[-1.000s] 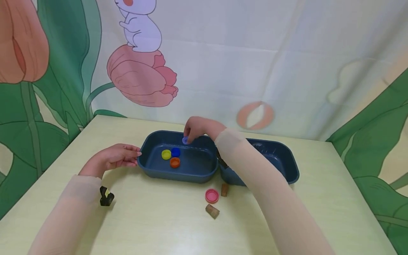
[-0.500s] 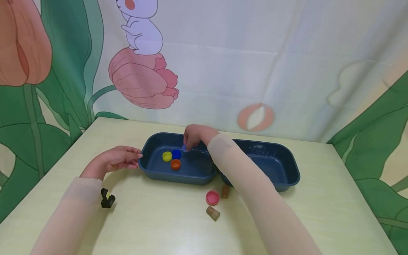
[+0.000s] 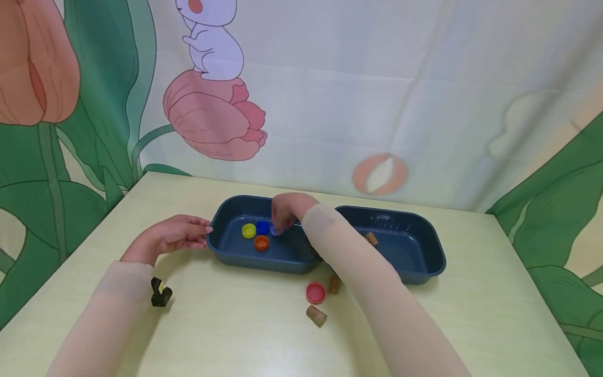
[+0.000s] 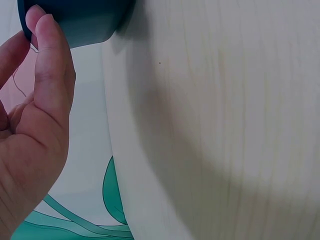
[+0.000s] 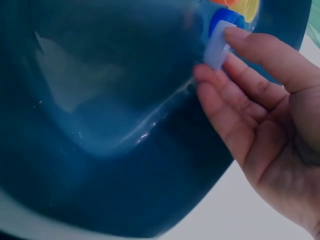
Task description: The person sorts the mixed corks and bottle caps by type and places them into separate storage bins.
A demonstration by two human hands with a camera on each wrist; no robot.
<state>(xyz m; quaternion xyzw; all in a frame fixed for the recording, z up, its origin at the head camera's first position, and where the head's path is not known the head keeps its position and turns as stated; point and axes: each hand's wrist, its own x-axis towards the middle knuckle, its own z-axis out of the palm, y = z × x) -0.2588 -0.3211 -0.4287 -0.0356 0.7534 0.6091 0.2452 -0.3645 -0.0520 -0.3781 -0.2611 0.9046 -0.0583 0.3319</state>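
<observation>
Inside the left tray [image 3: 282, 252], the right hand [image 3: 285, 210] half hides the lilac cap [image 5: 217, 47] it pinches; the left hand [image 3: 181, 233] grips the rim [image 3: 249, 197]; a sleeve [image 3: 360, 259] partly covers the right tray [image 3: 409, 253].

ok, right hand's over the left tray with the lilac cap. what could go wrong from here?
1. The right hand pinches the lilac cap on edge, right by the blue cap; on release it might tip or nudge its neighbour.
2. The left hand touches the left tray at its rim; a push there could shift the tray.
3. The right sleeve passes close to a cork in the head view; pulling back low might brush it.
</observation>
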